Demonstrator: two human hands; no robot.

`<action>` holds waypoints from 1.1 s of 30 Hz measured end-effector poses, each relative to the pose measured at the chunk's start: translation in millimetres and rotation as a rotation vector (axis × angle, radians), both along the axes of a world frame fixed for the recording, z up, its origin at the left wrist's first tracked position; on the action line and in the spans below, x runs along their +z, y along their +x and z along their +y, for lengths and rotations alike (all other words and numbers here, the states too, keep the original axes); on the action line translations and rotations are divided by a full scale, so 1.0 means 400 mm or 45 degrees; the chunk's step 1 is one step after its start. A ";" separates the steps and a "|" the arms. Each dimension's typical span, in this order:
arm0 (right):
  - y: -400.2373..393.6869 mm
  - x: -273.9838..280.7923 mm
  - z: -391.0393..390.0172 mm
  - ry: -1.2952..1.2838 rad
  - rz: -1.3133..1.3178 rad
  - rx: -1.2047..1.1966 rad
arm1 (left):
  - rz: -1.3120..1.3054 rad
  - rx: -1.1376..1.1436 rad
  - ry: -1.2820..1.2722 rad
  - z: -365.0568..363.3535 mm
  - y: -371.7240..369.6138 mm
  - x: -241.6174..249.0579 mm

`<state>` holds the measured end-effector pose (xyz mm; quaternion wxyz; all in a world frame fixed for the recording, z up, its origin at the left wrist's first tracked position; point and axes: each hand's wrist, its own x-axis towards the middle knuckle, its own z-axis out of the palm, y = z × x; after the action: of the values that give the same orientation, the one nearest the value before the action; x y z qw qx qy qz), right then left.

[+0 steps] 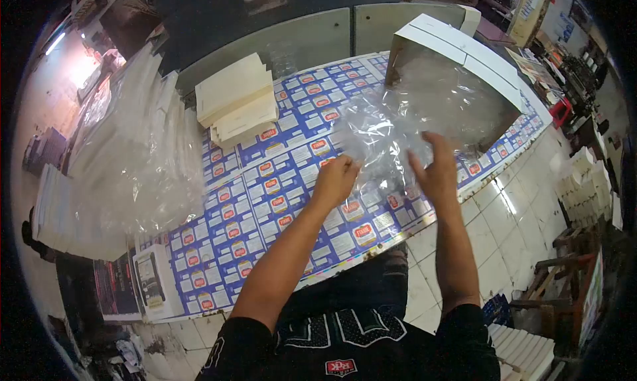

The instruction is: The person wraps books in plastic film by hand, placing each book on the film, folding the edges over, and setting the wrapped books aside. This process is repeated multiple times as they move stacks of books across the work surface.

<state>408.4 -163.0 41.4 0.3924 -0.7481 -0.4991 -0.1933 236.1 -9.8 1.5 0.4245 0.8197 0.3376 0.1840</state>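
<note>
A crumpled clear plastic bag (378, 132) lies on the table in front of the open box. My left hand (336, 182) is closed, its fingers pinching the bag's near left edge. To the right of the bag is my right hand (438, 172), thumb and fingers apart, close to the plastic; whether it touches is hard to see. Behind my right hand, a white cardboard box (458, 46) rests on its side, with more clear plastic (451, 92) inside and spilling from its mouth.
Cream paper booklets (235, 95) are stacked at the table's back. Tall plastic-wrapped stacks (139, 142) crowd the left end. The tabletop (265, 212) has a blue and white printed sheet. A white box (158, 281) stands at the near left corner. Paper stacks (590, 182) stand right.
</note>
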 end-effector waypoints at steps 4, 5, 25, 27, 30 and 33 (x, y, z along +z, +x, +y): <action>-0.048 0.014 0.041 0.105 0.117 0.199 | -0.372 -0.061 -0.584 0.042 0.060 -0.017; -0.032 0.008 0.055 0.128 0.095 0.171 | -0.371 -0.065 -0.582 0.052 0.042 -0.012; -0.008 -0.145 0.253 -0.799 -0.177 -0.066 | -0.640 0.140 0.358 -0.016 -0.232 0.310; 0.088 -0.190 0.260 -0.774 -0.204 -0.106 | -0.919 0.409 0.286 -0.025 -0.381 0.292; 0.198 -0.209 0.252 -0.711 -0.083 -0.133 | -0.846 0.854 0.359 -0.070 -0.611 0.317; 0.218 -0.180 0.250 -0.816 0.030 -0.071 | -0.525 0.761 -0.036 -0.122 -0.725 0.215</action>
<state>495.7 -63.1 -30.7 0.1370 -0.8491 -0.5094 -0.0285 -54.0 -58.8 87.5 0.4226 0.6245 0.4719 0.4568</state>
